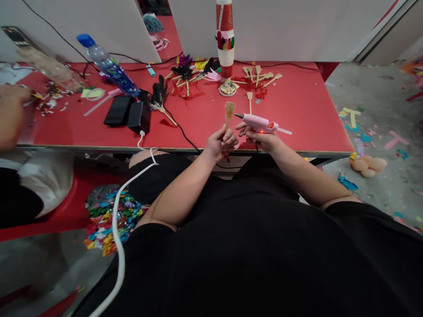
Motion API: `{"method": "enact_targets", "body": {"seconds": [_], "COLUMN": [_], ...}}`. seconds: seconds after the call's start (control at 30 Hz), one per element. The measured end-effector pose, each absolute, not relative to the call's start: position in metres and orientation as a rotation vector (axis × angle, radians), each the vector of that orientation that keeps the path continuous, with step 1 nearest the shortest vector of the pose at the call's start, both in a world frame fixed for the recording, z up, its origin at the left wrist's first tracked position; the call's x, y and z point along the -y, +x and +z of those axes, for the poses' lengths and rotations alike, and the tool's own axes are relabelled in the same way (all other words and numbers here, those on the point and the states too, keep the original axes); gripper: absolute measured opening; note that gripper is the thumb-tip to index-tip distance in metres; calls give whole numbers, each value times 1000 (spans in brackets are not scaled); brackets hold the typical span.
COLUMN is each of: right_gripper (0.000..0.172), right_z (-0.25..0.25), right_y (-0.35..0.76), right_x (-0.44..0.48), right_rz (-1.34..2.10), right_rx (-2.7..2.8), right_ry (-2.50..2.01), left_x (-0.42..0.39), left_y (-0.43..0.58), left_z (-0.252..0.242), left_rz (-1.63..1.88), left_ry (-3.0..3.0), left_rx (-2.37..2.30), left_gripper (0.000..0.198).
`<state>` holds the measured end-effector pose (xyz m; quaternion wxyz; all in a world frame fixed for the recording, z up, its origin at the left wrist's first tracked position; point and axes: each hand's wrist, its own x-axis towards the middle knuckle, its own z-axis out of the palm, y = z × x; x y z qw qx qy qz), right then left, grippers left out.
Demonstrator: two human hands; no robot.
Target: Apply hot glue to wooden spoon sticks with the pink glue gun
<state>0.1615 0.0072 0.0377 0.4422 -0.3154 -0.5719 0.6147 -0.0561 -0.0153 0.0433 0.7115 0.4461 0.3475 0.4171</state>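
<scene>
- The left hand (220,143) is closed, its fingers curled around the lower part of a small wooden stick (229,110).
- The stick stands nearly upright above the front edge of the red table (297,110), its wide, flat end uppermost.
- The right hand (267,141) holds a pink glue gun (256,122); its fingers are bent around the gun from below, though the grip itself is mostly hidden.
- The nozzle points left at the stick, close to its wide end; whether they touch, I cannot tell. A red light glows on the gun, and a pale glue stick (284,131) sticks out of its back.
- Another wooden stick (250,102) lies just beyond the gun.
- Behind the hands, a small round dish (228,90) sits in front of a tall stack of cups (226,58).
- To the right of the cups is a loose group of bare sticks (259,75); to the left is a pile of feathered sticks (187,75) in black, yellow and purple.
- A stick with black feathers (160,99) lies nearer, beside a black box (139,116) with a white cable (118,220) plugged in.
- A bottle with a blue cap (112,70) leans behind the box.
- At the far left, a co-worker's blurred hand (9,116) is near scattered scraps (53,99); its fingers are too unclear to tell.
- Below the table, to the left, is a heap of bright coloured pieces (110,220); more scraps lie on the grey floor (380,92) at right.
</scene>
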Motion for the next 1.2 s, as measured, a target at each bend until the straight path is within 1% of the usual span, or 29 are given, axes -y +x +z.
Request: {"method": "enact_targets", "body": {"seconds": [0.17, 0.3, 0.37, 0.57, 0.77, 0.93, 1.07, 1.2], "right_gripper": [51, 46, 46, 53, 63, 60, 59, 62], "right_z": [45, 36, 29, 7, 2, -1, -1, 4], "right_y": [164, 164, 166, 169, 165, 168, 167, 165], "right_x": [-18, -34, -39, -37, -33, -34, -34, -33], "right_rz": [1341, 1254, 1235, 1233, 1266, 1228, 1238, 1351], "right_rx": [1593, 1550, 1528, 1470, 1412, 1468, 1442, 1342], "right_ry": [-916, -1061, -1132, -1202, -1148, -1187, -1196, -1144], "left_x": [19, 19, 17, 13, 4, 1, 2, 4], "left_y": [-49, -46, -44, -43, -47, -45, -43, -43], "left_z": [45, 41, 37, 21, 9, 5, 8, 14], "left_rz": [921, 1007, 1044, 1109, 1274, 1288, 1274, 1258], "left_ry": [820, 721, 718, 1015, 1329, 1300, 1224, 1183], "left_rx": [-719, -684, -710, -800, -865, -894, -954, -974], "left_gripper": [72, 64, 61, 66, 75, 80, 77, 67]}}
